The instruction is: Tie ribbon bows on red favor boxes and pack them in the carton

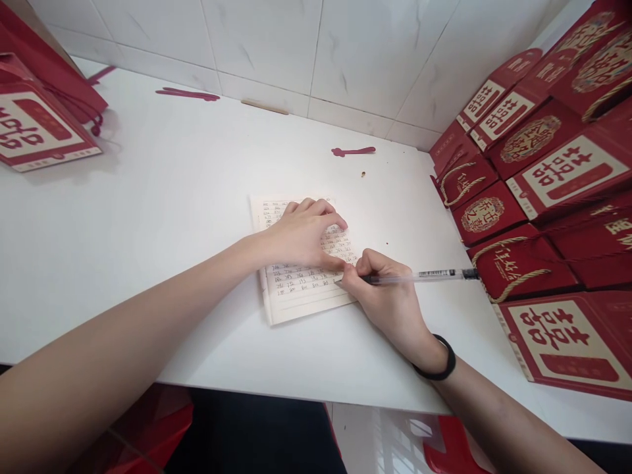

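A lined notebook (291, 309) lies on the white table, its page covered with rows of handwritten numbers. Across the upper part of that page rests my left hand (306, 234), fingers spread and bent, covering some of the writing. My right hand (390, 296) grips a clear pen (429, 275) with a dark grip section. The pen's tip touches or hovers just above the page at the end of a lower row; I cannot tell which. A black band circles my right wrist.
Red gift boxes (543, 253) with rope handles are stacked along the right side. Another red box (42, 125) stands at the far left. Dark red strips (187, 94) and a small ribbon piece (353, 151) lie near the tiled wall (266, 49).
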A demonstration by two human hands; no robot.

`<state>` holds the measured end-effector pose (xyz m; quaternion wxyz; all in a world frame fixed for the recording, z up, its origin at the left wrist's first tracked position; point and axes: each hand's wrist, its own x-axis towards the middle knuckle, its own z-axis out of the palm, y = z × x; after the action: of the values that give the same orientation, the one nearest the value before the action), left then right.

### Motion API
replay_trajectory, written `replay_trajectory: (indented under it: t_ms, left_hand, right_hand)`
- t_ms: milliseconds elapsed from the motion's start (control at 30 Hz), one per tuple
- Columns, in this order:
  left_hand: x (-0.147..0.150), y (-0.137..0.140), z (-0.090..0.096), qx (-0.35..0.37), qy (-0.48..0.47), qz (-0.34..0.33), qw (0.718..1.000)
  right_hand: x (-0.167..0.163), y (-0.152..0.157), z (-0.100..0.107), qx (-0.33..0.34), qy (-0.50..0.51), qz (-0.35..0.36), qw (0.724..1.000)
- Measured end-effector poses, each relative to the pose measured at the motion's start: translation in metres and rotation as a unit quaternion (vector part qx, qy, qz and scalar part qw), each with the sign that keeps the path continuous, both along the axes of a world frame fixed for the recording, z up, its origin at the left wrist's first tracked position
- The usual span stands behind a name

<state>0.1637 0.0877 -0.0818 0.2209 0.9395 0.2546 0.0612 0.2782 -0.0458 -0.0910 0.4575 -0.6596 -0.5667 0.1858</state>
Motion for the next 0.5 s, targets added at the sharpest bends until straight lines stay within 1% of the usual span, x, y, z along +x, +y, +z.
replay_trajectory:
  t_ms: [133, 333, 500]
  left_hand:
    - [-0.0001, 0.0002, -0.0004, -0.001, -0.002, -0.006, 1.000]
    - [0.0005, -0.0011, 0.0012, -0.008, 0.006, 0.004, 1.000]
    - [0.0001, -0.0008, 0.0000, -0.002, -0.002, 0.001, 1.000]
  right_hand:
    - [0.0000, -0.0002, -0.0010, 0.001, -0.001, -0.014, 1.000]
    - [-0.0003, -0.0009, -0.0004, -0.003, -0.001, -0.010, 1.000]
    - [0.0004, -0.0010, -0.0013, 0.004, 0.008, -0.022, 1.000]
